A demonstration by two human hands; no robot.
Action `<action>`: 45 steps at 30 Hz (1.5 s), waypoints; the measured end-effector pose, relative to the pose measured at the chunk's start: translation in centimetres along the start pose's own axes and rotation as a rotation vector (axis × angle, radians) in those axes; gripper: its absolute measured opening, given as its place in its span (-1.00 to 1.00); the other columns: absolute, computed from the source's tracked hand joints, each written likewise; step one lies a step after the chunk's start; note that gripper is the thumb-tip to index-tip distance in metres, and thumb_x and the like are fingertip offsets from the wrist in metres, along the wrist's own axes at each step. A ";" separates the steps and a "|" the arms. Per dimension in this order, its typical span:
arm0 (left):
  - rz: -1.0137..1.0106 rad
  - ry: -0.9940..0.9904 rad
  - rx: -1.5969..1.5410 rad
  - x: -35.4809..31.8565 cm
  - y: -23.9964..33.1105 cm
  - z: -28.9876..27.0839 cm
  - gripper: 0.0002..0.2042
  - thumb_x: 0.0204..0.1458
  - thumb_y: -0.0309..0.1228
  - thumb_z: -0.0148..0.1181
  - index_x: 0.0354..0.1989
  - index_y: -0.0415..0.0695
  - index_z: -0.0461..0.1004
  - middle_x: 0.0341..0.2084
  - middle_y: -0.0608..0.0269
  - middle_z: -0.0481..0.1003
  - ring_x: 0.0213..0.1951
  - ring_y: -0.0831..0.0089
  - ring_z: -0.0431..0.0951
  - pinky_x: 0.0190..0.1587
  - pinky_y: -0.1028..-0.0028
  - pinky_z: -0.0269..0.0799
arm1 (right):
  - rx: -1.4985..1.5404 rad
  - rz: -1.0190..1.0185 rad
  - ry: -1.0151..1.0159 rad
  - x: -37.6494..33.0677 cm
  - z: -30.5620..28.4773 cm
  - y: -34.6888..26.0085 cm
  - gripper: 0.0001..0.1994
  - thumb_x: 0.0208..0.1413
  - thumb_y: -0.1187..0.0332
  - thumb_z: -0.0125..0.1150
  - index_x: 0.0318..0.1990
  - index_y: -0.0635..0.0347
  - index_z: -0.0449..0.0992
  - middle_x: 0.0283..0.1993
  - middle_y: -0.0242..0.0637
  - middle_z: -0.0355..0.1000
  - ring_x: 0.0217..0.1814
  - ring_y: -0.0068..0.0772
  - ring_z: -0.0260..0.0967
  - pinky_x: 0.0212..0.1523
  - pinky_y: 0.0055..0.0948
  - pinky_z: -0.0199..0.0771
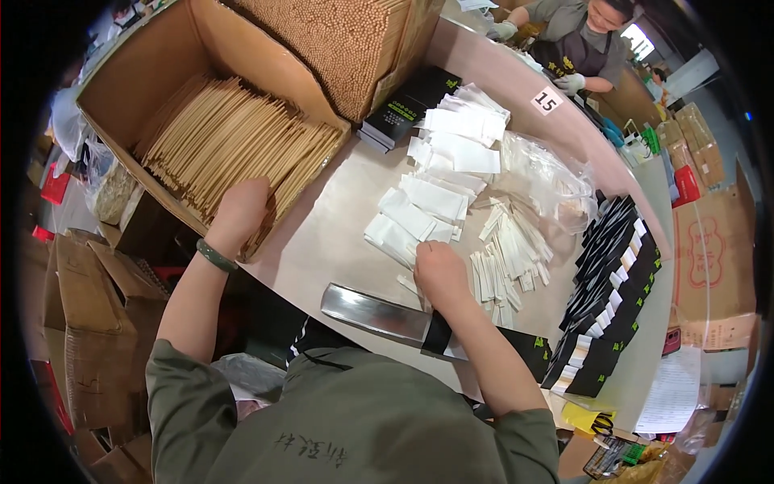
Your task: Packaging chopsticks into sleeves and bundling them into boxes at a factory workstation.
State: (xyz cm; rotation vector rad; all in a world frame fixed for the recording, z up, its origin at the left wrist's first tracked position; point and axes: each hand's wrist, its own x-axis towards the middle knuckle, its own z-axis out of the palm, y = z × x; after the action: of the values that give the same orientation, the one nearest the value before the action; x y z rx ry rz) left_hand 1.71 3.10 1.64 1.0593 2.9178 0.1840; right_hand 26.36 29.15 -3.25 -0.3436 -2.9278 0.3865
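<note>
My left hand [239, 211] reaches into a big open cardboard box [149, 68] and rests on the near end of a heap of wooden chopsticks [230, 137], fingers curled over them. A green bangle sits on that wrist. My right hand [438, 270] is closed at the edge of a spread of white paper napkins [431, 198] and small white packets [509, 250] on the table; what it pinches is hidden. Just below it a shiny metal chute [367, 310] lies with a black sleeve [439, 332] on its end.
A row of filled black sleeves [609, 298] runs down the right side. Flat black sleeves [407, 105] are stacked by the box, and a clear plastic bag [548, 173] lies beyond the packets. Another person in gloves works at the far end [576, 40]. Cardboard boxes [89, 323] stand to my left.
</note>
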 end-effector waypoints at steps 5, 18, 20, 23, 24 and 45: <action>-0.011 0.150 -0.067 -0.3 -1.6 0.3 -0.92 0.01 -0.60 0.08 -0.31 -0.27 0.40 -0.40 -0.13 0.51 -0.26 -0.11 0.53 -0.21 0.08 0.44 | 0.093 0.090 -0.050 0.6 -2.5 -0.3 -0.89 -0.07 0.42 0.10 -0.45 0.28 0.45 -0.39 -0.04 0.45 -0.26 0.06 0.44 -0.23 -0.04 0.47; -0.086 0.258 -1.157 -12.2 10.8 8.6 -0.86 0.25 -0.57 -0.01 -0.09 -0.29 0.42 -0.31 0.25 0.47 -0.27 0.53 0.51 -0.20 0.54 0.43 | 0.484 -0.076 -0.129 -7.2 -3.8 -5.2 -0.93 0.03 0.44 0.18 -0.38 0.20 0.42 -0.38 -0.16 0.36 -0.29 -0.08 0.38 -0.31 -0.20 0.42; -0.052 0.113 -1.206 -12.0 9.9 8.1 -0.86 0.25 -0.56 -0.01 -0.09 -0.30 0.43 -0.33 0.27 0.45 -0.28 0.54 0.49 -0.20 0.55 0.42 | 0.264 -0.161 -0.134 -7.1 -2.4 -5.3 -0.87 -0.01 0.42 0.26 -0.31 0.19 0.46 -0.30 -0.22 0.43 -0.25 -0.10 0.41 -0.26 -0.19 0.41; 0.149 -0.119 -1.162 -11.5 6.9 5.5 -0.83 0.23 -0.58 0.01 -0.10 -0.29 0.51 -0.34 0.27 0.44 -0.28 0.54 0.44 -0.16 0.58 0.35 | 0.264 -0.138 0.077 -8.3 -3.9 -5.1 -0.78 -0.06 0.38 0.36 -0.28 0.20 0.45 -0.14 -0.15 0.46 -0.10 -0.04 0.41 -0.12 -0.18 0.42; 0.127 -0.225 -1.147 -11.7 5.8 4.4 -0.83 0.21 -0.59 0.02 -0.11 -0.28 0.53 -0.35 0.27 0.45 -0.27 0.54 0.43 -0.14 0.57 0.34 | 0.270 -0.138 0.074 -8.9 -4.8 -4.6 -0.78 -0.06 0.38 0.36 -0.28 0.20 0.45 -0.14 -0.15 0.46 -0.10 -0.04 0.41 -0.12 -0.18 0.42; 0.368 -0.369 -1.103 -12.1 21.5 4.0 -0.53 -0.06 -0.44 0.36 0.07 -0.21 0.41 -0.09 0.02 0.46 -0.08 0.20 0.49 -0.02 0.34 0.43 | 0.213 -0.113 -0.029 -11.0 -4.9 -1.9 -0.62 -0.17 0.42 0.35 -0.14 0.27 0.40 0.15 0.10 0.28 0.18 0.16 0.23 0.17 -0.12 0.30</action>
State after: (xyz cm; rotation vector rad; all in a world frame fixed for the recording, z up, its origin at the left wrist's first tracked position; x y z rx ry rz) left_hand 24.97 12.15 0.14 1.1524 1.7603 1.2434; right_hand 37.50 25.81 0.45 -0.1429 -2.8797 0.6839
